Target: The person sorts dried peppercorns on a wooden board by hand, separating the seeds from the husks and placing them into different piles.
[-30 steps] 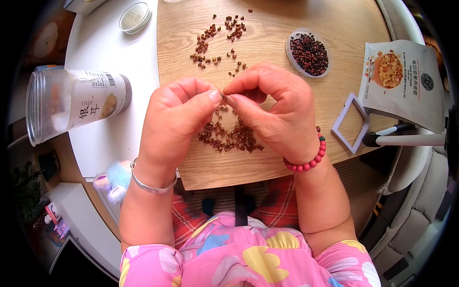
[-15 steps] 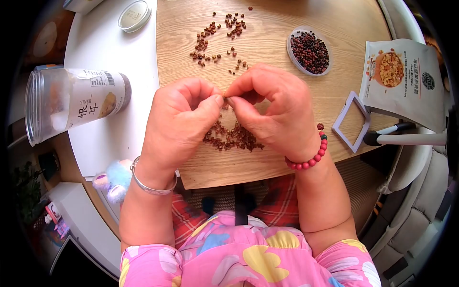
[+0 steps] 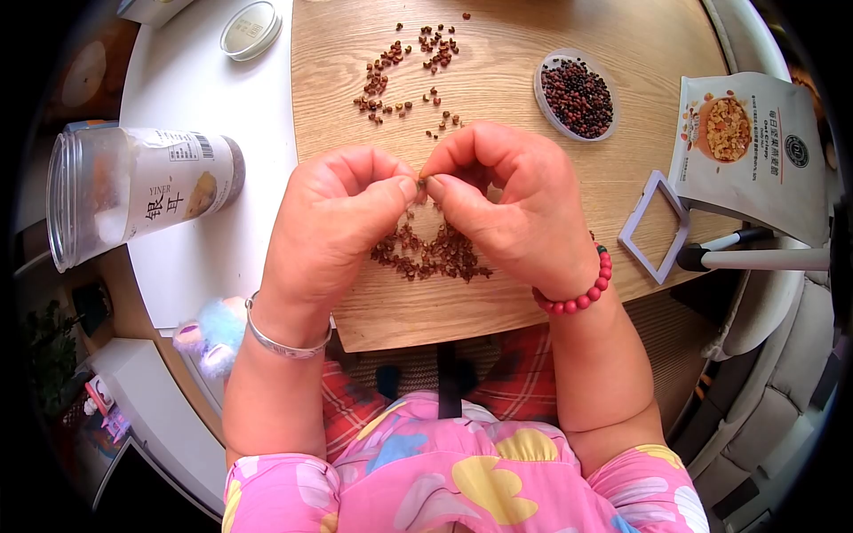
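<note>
My left hand (image 3: 333, 213) and my right hand (image 3: 520, 209) meet fingertip to fingertip above the wooden table. Pinched between both thumbs and forefingers is a tiny brownish peppercorn (image 3: 421, 182), mostly covered by the fingertips. Below them lies a heap of reddish-brown peppercorn husks (image 3: 431, 253), partly hidden by my hands. Beyond my fingers, loose whole peppercorns (image 3: 373, 84) are scattered on the wood. To the right of these, a round clear dish (image 3: 538, 96) holds dark and reddish peppercorns or seeds (image 3: 576, 99).
On the white surface at left are a labelled plastic jar (image 3: 142, 191), lying tilted in view, and a round lid (image 3: 251, 30). At right are a cereal bag (image 3: 751, 151), a pale diamond-shaped frame (image 3: 655, 226) and a white stand leg (image 3: 764, 258). A fluffy toy (image 3: 218, 338) sits near my left wrist.
Both hands stay nearly in place. My fingertips have shifted slightly around the peppercorn, with the right thumb drawn a little lower and a small gap showing between the hands.
</note>
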Available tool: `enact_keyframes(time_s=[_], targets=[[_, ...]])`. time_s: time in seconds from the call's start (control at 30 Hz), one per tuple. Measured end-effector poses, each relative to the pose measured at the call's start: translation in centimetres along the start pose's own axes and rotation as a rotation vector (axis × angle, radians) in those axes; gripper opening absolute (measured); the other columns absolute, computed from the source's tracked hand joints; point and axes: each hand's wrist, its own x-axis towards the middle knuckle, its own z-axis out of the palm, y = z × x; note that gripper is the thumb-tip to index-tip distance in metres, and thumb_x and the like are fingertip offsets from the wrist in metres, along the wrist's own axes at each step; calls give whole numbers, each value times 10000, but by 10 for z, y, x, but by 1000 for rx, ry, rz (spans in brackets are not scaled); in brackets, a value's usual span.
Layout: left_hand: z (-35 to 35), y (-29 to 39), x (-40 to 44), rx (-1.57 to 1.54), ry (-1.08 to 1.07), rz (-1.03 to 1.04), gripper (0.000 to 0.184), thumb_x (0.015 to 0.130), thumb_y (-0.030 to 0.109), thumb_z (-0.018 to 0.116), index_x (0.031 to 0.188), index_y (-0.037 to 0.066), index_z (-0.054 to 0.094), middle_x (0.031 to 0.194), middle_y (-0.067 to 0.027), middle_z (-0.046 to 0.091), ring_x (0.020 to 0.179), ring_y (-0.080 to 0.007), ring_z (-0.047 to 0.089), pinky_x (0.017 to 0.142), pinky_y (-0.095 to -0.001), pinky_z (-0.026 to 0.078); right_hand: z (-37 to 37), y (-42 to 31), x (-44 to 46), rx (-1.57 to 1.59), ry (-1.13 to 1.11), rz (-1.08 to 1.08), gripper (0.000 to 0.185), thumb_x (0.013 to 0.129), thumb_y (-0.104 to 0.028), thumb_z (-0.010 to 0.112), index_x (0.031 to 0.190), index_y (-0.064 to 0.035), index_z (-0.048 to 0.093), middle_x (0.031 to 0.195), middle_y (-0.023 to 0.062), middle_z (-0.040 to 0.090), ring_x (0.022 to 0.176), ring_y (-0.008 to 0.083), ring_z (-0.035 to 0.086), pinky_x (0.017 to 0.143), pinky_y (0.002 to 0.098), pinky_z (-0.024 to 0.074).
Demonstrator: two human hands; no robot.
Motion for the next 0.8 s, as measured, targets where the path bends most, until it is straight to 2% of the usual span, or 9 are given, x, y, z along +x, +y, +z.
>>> enact_keyframes(time_s=[0.23, 0.3, 0.4, 0.73, 0.8], targets=[[3, -1, 0, 20, 27, 19, 85, 826, 92, 636, 856, 26, 591, 649, 51, 518, 488, -15, 374, 433, -167, 278, 0, 0, 0, 0, -19, 27, 88, 737, -72, 622, 763, 11, 639, 652, 118, 620, 569, 177, 596, 542, 283, 476], [4, -2, 0, -11, 44, 37, 75, 830, 94, 631, 851, 37, 588, 644, 58, 507, 487, -12, 369, 436, -165, 278, 2, 5, -1, 143, -26, 105, 96, 751, -76, 627, 784, 13, 646, 645, 95, 619, 564, 136, 574, 535, 268, 467], [5, -3, -1, -6, 63, 52, 70, 832, 93, 628, 846, 40, 584, 644, 60, 506, 486, -10, 367, 436, -165, 278, 5, 9, -2, 222, -10, 104, 104, 766, -77, 636, 811, 15, 654, 649, 78, 624, 572, 104, 557, 534, 253, 462], [10, -2, -1, 12, 125, 68, 58, 840, 85, 623, 836, 37, 591, 639, 63, 505, 481, -6, 373, 431, -160, 280, 3, 7, -2, 209, -5, 146, 94, 775, -53, 657, 838, 15, 671, 697, 87, 655, 605, 106, 587, 563, 247, 480], [11, -1, -2, 24, 126, 63, 47, 842, 75, 616, 831, 34, 594, 659, 60, 521, 504, -4, 403, 448, -157, 310, 3, 9, -1, 189, 9, 101, 85, 778, -43, 657, 838, 16, 671, 712, 86, 667, 611, 108, 595, 576, 248, 485]])
